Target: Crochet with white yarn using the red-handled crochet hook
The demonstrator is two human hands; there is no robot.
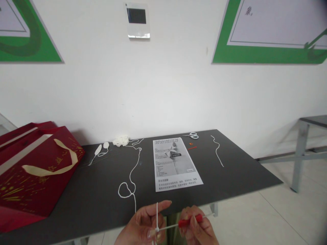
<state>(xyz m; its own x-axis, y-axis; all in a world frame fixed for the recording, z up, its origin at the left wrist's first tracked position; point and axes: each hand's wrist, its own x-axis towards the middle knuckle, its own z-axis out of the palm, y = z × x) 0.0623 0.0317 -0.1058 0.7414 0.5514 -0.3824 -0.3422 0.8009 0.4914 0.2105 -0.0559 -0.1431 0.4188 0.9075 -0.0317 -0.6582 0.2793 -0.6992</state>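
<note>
Red-handled, our hook sits pinched in our right hand, its long axis nearly level, pointing left to the white yarn our left hand pinches, one strand upright across its forefinger. Beyond, we see the table, bearing a printed sheet, then the wall.

The table lies open at front right, between paper, string and near edge. Left of the paper, looped yarn crosses the surface; red bags block the left end, and a wall rises behind.
</note>
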